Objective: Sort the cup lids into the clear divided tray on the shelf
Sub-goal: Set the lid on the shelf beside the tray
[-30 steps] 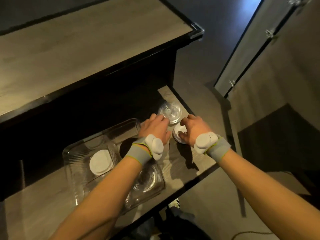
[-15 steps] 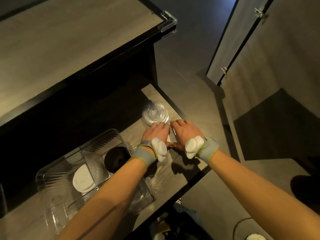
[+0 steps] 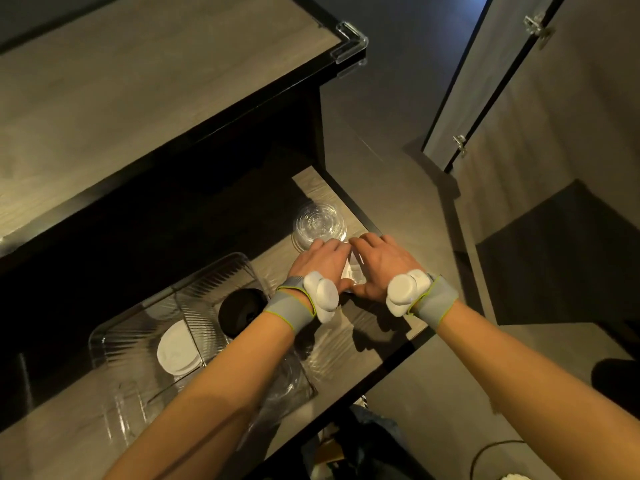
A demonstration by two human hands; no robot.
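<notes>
Both hands meet over a small stack of white lids [image 3: 352, 273] on the lower shelf [image 3: 377, 323]. My left hand [image 3: 320, 259] curls over its left side and my right hand [image 3: 379, 263] over its right side, so most of the stack is hidden. Just beyond my fingertips stands a stack of clear domed lids [image 3: 318, 221]. The clear divided tray [image 3: 194, 289] lies to the left on the shelf. It holds white lids [image 3: 176, 351] in one compartment, a black lid [image 3: 240, 308] in another and clear lids [image 3: 289, 382] partly under my left forearm.
The wooden top shelf [image 3: 145, 91] overhangs the back of the lower shelf and leaves it in deep shadow. The lower shelf's right edge [image 3: 363, 216] runs close to my right hand. A door [image 3: 485, 81] and floor lie to the right.
My left hand has come across from the clear lids onto the white stack, beside my right hand. The view has swung a little to the right.
</notes>
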